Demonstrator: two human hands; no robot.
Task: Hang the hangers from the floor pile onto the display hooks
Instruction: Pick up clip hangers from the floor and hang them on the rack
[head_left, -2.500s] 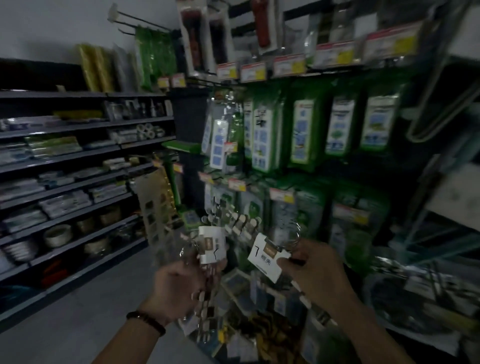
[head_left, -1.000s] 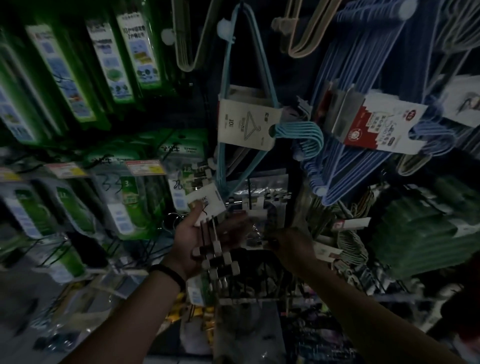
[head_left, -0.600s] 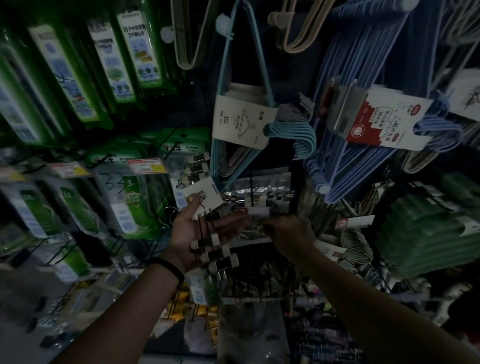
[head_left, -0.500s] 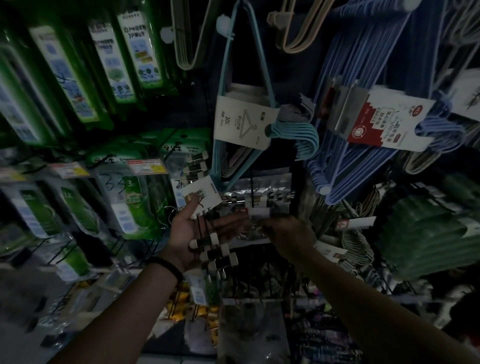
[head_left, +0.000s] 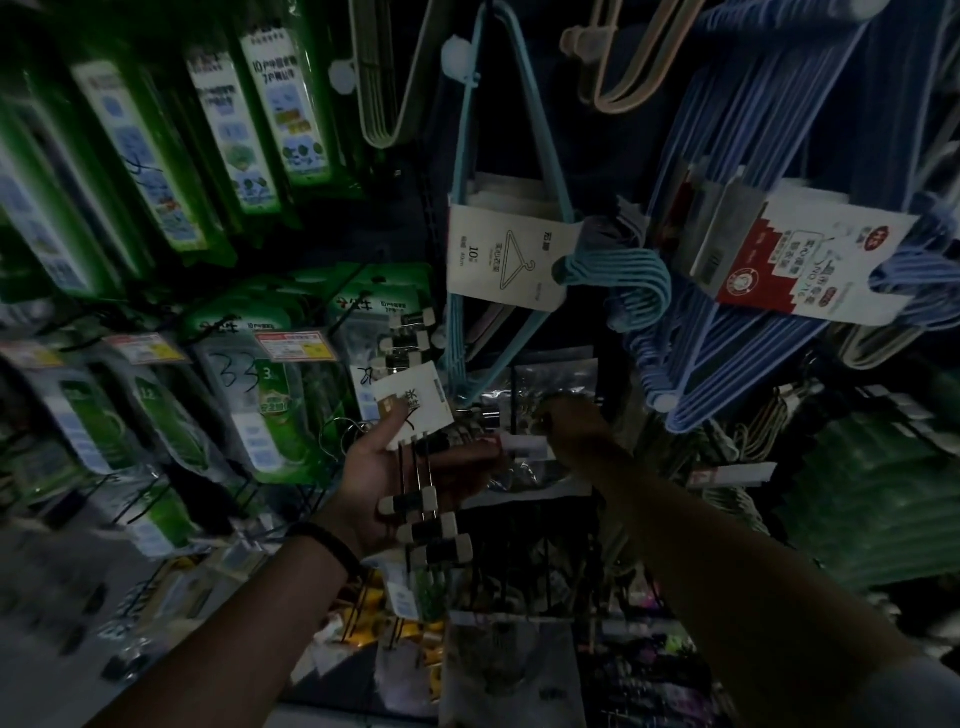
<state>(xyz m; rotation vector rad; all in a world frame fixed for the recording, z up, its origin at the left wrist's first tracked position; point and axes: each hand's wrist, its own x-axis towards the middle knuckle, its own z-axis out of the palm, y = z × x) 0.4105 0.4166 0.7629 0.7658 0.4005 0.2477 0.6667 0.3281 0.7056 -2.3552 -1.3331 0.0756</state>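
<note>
You're cradling the clip hanger pack (head_left: 410, 503) lengthwise, card-end up, on your flat-open left hand (head_left: 382, 480). Your right hand (head_left: 569, 423), grip unclear, is hovering just right of it.

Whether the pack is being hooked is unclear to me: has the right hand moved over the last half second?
Yes: the right hand has edged upward, closer to the white hanger card hanging above it.

Right hand (head_left: 571, 428) is lying against the dark rack (head_left: 550, 384), fingertips hiding in shadow, grip not showing. Thumb of left hand (head_left: 395, 483) is covering a corner of the card (head_left: 422, 399). Green packs (head_left: 57, 218) are smearing at left edge. Blue hangers (head_left: 769, 114) are running off the top. Lower goods (head_left: 509, 675) are blurring beyond naming.
</note>
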